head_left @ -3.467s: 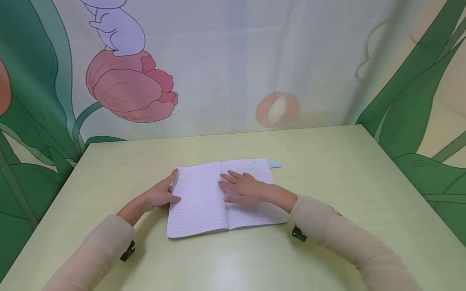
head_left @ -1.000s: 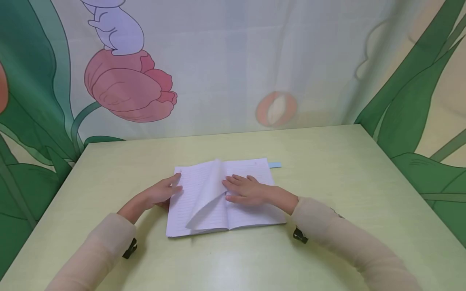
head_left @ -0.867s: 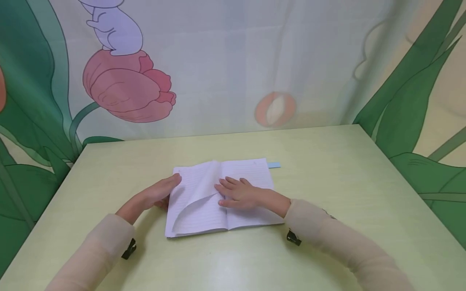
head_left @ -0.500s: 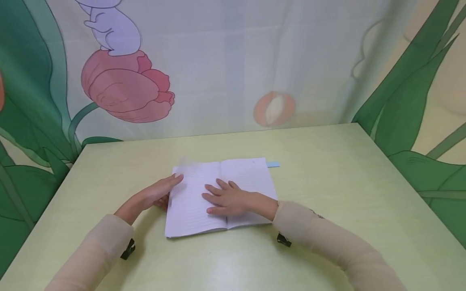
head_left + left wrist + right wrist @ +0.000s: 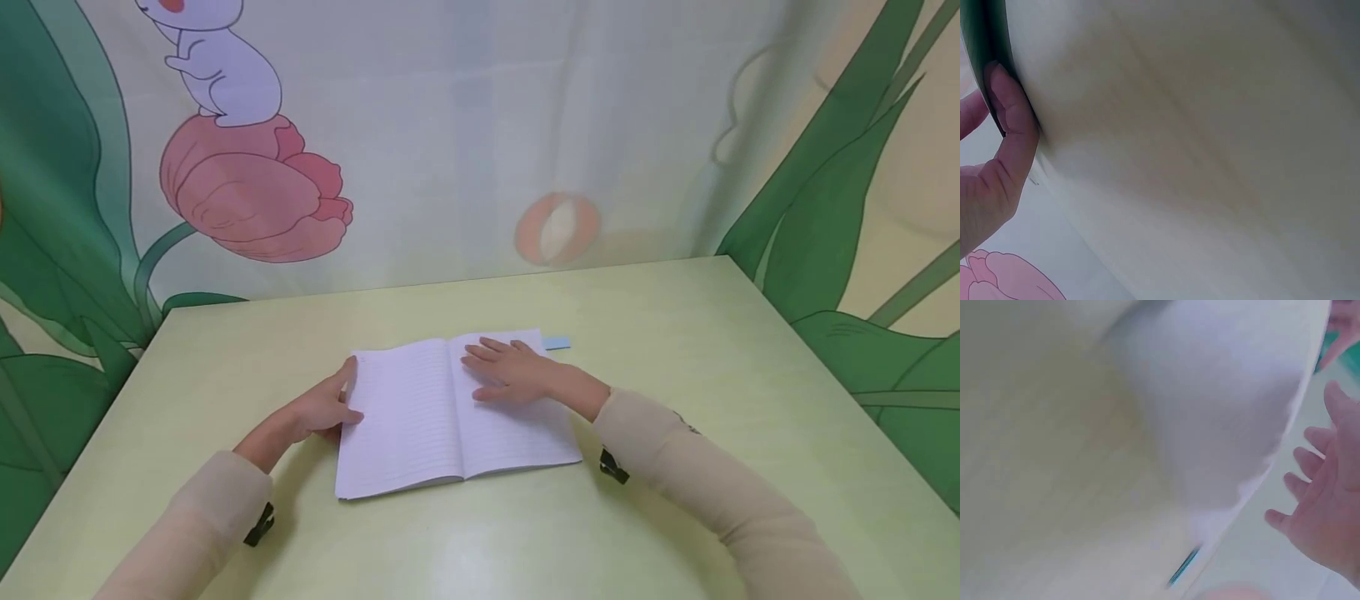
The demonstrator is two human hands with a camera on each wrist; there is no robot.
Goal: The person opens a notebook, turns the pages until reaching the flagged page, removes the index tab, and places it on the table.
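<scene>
A lined notebook (image 5: 401,417) lies open on the table, both visible pages bare of writing apart from small marks near the top. My left hand (image 5: 318,412) grips its left edge, thumb on the page and fingers under it. In the left wrist view, that hand (image 5: 1013,134) has fingers bent at the edge of the dark green cover (image 5: 999,37). Over the upper part of the right page, my right hand (image 5: 513,371) is spread palm down. The right wrist view shows this hand (image 5: 1329,487) with fingers apart, holding nothing, above the page (image 5: 1222,400).
A pale blue tab (image 5: 557,342) sticks out past the notebook's upper right edge. The light table (image 5: 652,325) surrounds the notebook, its back edge against a printed curtain (image 5: 420,167). Black clips (image 5: 613,467) hang beneath both sleeves.
A loose page that was curling over has come to lie flat on the left side. My right hand swept left across the middle, then moved back to the upper right page. My left hand stays at the edge.
</scene>
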